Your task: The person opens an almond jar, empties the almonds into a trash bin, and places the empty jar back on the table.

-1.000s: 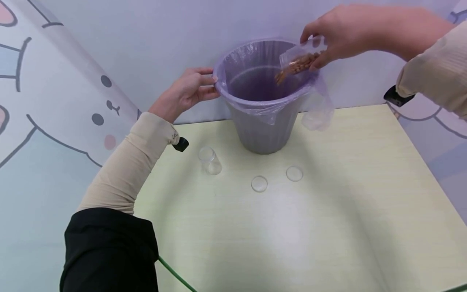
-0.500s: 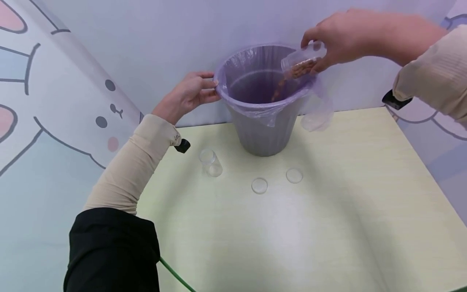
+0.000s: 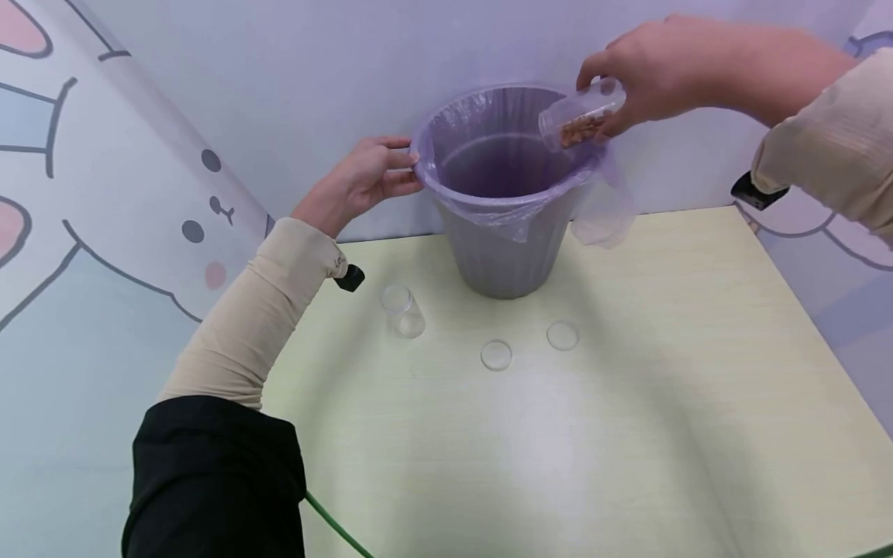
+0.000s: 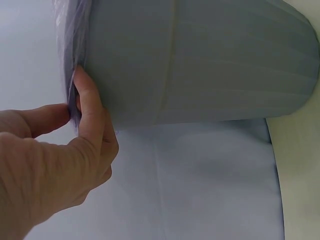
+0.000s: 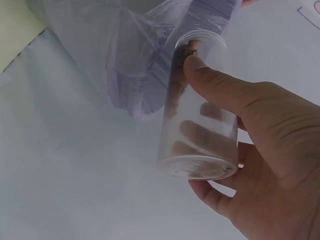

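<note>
My left hand (image 3: 366, 180) pinches the left rim of a grey-purple trash bin (image 3: 502, 260), thumb on one side and fingers on the other, as the left wrist view shows. A thin translucent bag (image 4: 77, 30) lines the bin and folds over the rim. In my right hand (image 3: 652, 77) is a clear plastic jar (image 5: 197, 135), tilted mouth-down over the bin's right side. The thumb presses one side of it and the fingers wrap the other. Small brown pieces (image 3: 580, 132) lie along the jar's lower wall near the mouth. The bin's bottom is hidden.
A second clear jar (image 3: 403, 311) is on the pale table (image 3: 628, 465), left of the bin. Two clear round lids, a nearer lid (image 3: 496, 355) and a farther lid (image 3: 562, 335), lie in front of the bin. Loose bag plastic (image 3: 605, 213) hangs at the bin's right.
Brown pieces were streaming from the tilted jar into the bin; now no stream shows and fewer pieces are in the jar. The left hand keeps its hold on the rim.
</note>
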`<state>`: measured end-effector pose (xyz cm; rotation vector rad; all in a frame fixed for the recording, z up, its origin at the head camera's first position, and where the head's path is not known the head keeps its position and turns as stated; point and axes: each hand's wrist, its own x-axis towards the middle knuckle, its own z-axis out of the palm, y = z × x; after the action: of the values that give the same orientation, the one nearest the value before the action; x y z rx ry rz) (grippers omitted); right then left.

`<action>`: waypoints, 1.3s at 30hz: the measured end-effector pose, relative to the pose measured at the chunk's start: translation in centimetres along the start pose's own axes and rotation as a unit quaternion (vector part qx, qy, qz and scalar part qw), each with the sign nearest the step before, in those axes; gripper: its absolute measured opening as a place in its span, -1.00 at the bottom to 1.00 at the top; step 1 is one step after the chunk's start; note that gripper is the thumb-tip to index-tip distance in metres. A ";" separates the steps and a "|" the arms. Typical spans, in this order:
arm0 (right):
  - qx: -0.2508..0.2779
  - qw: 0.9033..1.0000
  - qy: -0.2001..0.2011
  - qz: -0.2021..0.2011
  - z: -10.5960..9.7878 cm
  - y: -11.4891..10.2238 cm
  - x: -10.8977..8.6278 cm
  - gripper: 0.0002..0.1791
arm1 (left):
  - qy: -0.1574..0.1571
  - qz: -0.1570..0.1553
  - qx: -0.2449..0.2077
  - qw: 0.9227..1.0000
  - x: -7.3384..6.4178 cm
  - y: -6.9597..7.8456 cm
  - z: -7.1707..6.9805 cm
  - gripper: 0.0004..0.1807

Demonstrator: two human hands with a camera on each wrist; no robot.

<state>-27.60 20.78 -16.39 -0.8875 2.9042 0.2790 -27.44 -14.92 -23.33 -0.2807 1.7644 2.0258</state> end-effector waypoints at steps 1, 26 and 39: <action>-0.005 1.000 0.002 0.000 0.0 0.0 0.0 -0.18 | 0.001 0.000 0.000 1.000 0.0 0.0 0.0 -0.39; -0.037 0.999 0.000 -0.004 0.2 0.0 -0.2 -0.21 | -0.006 0.000 0.002 1.000 0.1 0.1 0.3 -0.39; -0.048 0.999 0.003 -0.007 0.1 0.0 -0.3 -0.25 | -0.006 -0.002 -0.008 1.000 -0.2 0.4 0.1 -0.36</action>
<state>-27.34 20.95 -16.47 -0.9229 2.9112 0.4182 -27.38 -14.89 -22.88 -0.2755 1.7394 2.0351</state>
